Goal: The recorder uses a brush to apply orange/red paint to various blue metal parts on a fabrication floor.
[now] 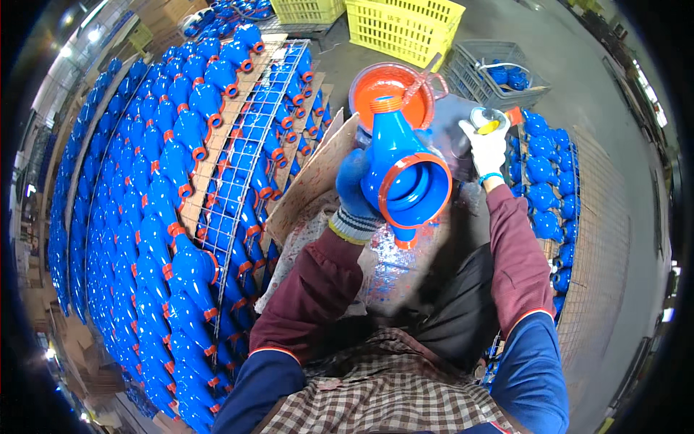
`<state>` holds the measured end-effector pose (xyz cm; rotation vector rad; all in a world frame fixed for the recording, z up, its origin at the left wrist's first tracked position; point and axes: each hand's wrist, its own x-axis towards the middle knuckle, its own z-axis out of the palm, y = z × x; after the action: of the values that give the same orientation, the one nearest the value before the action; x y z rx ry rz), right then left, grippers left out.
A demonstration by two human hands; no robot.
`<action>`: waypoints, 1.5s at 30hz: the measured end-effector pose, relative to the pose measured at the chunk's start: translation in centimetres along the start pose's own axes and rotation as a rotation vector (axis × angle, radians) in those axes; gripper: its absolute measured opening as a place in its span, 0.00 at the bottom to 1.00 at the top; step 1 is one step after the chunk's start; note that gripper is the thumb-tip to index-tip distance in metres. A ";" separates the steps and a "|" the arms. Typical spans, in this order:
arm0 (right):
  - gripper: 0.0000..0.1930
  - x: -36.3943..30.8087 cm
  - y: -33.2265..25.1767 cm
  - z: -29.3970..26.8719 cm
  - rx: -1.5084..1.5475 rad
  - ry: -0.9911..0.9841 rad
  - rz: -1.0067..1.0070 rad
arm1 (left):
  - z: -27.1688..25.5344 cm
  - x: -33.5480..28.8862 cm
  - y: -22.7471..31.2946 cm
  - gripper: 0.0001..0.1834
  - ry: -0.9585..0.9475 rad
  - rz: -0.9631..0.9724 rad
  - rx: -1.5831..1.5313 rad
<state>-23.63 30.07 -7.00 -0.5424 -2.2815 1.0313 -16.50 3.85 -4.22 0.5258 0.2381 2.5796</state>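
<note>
My left hand [354, 186], in a knitted glove stained blue, is closed round a glossy blue pipe fitting [394, 148]. The fitting is tilted, its wide orange-rimmed round mouth facing up toward me. Its orange threaded end [386, 105] points away, over the near edge of a red basin [358, 92] of orange-red paint. A smeared brush [418, 85] leans in that basin. To the right, my right hand [489, 148] wears a white glove and is closed on a small round pale thing [486, 116] with yellow inside. An orange-tipped piece [514, 116] shows beside that hand; whether I hold it is unclear.
Many blue fittings with orange ends lie stacked in rows at left [144, 239], with wire mesh [242, 155] and cardboard [311, 170] beside them. Another stack [542, 173] stands at right. Yellow crates [401, 32] and a grey crate [463, 69] sit beyond the basin.
</note>
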 end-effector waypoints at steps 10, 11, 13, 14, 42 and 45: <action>0.39 -3.6 -6.5 -5.2 0.593 -0.465 -0.244 | -1.4 0.3 1.4 0.40 0.180 0.196 0.373; 0.37 -5.2 -8.7 -7.0 0.502 -0.513 -0.319 | -0.4 0.6 1.5 0.28 0.225 0.213 0.289; 0.35 -7.9 -11.6 -10.4 0.432 -0.666 -0.402 | -0.5 0.9 1.8 0.28 0.182 0.224 0.303; 0.35 -8.9 -12.1 -11.4 0.457 -0.779 -0.402 | -0.6 1.1 1.7 0.29 0.141 0.225 0.319; 0.36 1.3 -0.4 -2.3 0.095 -0.032 -0.284 | 0.0 0.6 -2.1 0.24 0.561 0.085 -0.074; 0.33 2.1 1.5 -1.5 0.094 -0.095 -0.239 | 1.4 0.6 -2.2 0.26 0.578 0.054 -0.098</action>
<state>-24.06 33.00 -6.63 -0.1801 -2.2982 1.0567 -15.51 6.13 -3.30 -0.2642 0.2887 2.7207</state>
